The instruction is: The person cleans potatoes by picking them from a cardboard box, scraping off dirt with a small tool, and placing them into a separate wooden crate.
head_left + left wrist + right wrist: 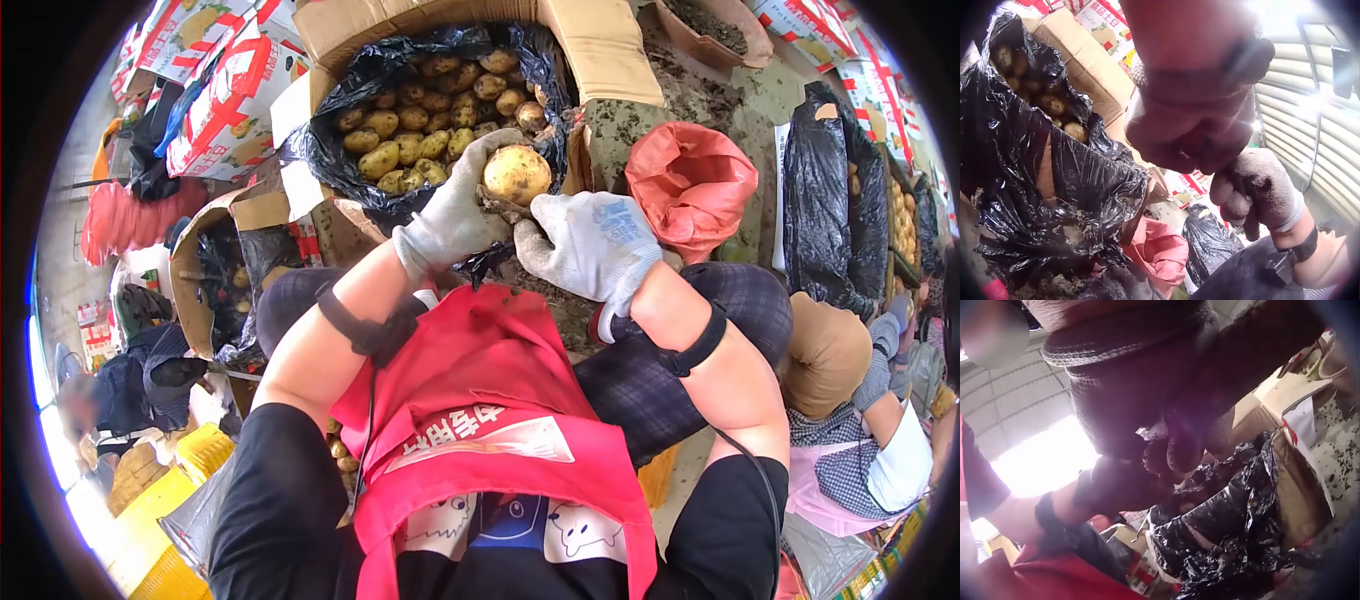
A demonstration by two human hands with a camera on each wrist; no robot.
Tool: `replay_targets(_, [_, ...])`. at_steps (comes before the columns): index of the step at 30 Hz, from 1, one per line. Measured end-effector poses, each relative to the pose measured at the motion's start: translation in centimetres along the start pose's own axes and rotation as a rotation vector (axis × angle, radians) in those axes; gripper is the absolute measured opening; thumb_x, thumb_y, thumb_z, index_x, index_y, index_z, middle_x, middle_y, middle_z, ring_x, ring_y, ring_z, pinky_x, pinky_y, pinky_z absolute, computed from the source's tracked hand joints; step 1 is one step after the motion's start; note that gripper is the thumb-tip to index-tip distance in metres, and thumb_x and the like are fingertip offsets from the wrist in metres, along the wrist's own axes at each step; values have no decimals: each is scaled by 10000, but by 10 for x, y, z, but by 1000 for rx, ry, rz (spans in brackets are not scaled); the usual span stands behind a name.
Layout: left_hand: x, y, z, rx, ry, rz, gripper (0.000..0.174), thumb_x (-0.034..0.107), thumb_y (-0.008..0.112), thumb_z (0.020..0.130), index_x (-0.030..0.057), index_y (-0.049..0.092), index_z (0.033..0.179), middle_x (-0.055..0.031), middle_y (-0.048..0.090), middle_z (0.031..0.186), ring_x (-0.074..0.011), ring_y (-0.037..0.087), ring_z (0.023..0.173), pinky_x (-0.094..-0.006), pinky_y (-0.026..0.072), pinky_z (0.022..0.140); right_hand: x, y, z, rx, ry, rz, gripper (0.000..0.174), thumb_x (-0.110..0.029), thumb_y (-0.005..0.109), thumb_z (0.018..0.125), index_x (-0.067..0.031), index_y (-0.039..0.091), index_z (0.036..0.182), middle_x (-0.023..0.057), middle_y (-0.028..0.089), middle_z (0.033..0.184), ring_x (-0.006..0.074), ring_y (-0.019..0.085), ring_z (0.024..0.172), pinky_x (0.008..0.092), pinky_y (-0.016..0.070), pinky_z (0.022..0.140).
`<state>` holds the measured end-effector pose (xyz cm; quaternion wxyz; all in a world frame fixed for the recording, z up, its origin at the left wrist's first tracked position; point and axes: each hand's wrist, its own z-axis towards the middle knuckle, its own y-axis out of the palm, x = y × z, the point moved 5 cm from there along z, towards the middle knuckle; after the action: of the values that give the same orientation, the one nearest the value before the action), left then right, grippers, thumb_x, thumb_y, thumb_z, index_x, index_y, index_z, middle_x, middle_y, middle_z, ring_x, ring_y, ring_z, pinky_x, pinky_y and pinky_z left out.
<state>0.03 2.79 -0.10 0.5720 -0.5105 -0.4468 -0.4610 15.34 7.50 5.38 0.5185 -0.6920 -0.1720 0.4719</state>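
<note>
My left hand (455,218), in a grey-white work glove, grips a large pale yellow potato (518,176) above the near rim of a carton. The right hand (598,245), gloved alike, is close against the potato's lower right side, its fingers (1238,203) curled in the left wrist view. A small bright scrap (1152,432) shows by the right hand in the dark right wrist view; I cannot tell whether that hand holds it. Below lies a black plastic liner (345,85) with many soil-marked potatoes (430,146) in it.
The cardboard box (602,45) has its flaps spread. A red woven sack (690,185) gapes open at the right, and a soil-filled basin (715,40) is beyond it. Printed potato cartons (235,100) stand at left. Another person (840,400) sits at far right.
</note>
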Motion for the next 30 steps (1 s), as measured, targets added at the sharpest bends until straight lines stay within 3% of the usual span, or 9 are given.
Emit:
replay_targets(2, [-6,-2,1,-46,-112,-250,866,-108,740,850,69,320,1586,-90,578,1381,-187,566,1275,-348,479,1104,3,-9,4,27,-19,14,332,-372,612,957,-75,697,832,201,714,750,414,719,709,524,568,637])
replay_targets(4, [3,-6,4,-24,-136,-266,871,-104,740,854,76,317,1593,-85,572,1395,-191,571,1277,-345,474,1108,10,-29,10,254,27,259,312,-339,637,971,-69,686,823,216,697,738,436,700,684,540,545,610])
replay_targets(6, [16,-9,3,-37,-311,-486,866,-79,752,860,94,333,1597,-68,546,1446,-193,560,1308,-337,461,1118,31,-29,16,232,169,328,345,-346,645,992,-45,670,825,237,684,749,446,696,728,520,538,633])
replay_targets(10, [17,-14,10,50,-278,-613,906,-76,800,806,100,364,1581,-58,554,1406,-150,570,1216,-300,517,1023,48,-23,20,142,245,343,373,-383,645,993,-44,670,840,242,693,784,453,699,794,510,539,670])
replay_targets(15, [13,-9,8,49,-195,-433,963,-89,803,788,44,308,1603,-116,520,1477,-206,519,1353,-346,453,1137,47,-17,18,76,271,290,380,-408,627,991,-62,688,846,242,701,804,462,698,814,522,548,696])
replay_targets(18, [10,-10,7,73,53,128,991,-52,833,768,7,293,1596,-131,522,1478,-228,499,1396,-371,403,1188,33,-16,17,6,237,184,409,-426,580,992,-67,705,840,244,702,800,459,703,814,550,560,735])
replay_targets(22, [6,-10,6,69,178,74,951,-42,833,774,3,328,1579,-142,528,1479,-236,508,1391,-361,404,1185,11,-7,10,-172,91,64,427,-434,554,996,-70,704,829,236,706,794,454,706,788,555,561,735])
replay_targets(25, [4,-13,6,101,79,75,942,-47,827,773,2,337,1576,-142,535,1474,-246,516,1386,-368,408,1183,23,-22,11,73,173,224,407,-426,588,984,-70,689,815,231,702,778,450,704,790,545,552,706])
replay_targets(30, [8,-12,8,74,112,127,935,-88,797,749,5,351,1565,-138,544,1461,-235,515,1384,-366,409,1181,41,-15,15,45,216,136,382,-409,596,978,-69,695,836,227,712,809,453,702,792,538,554,701])
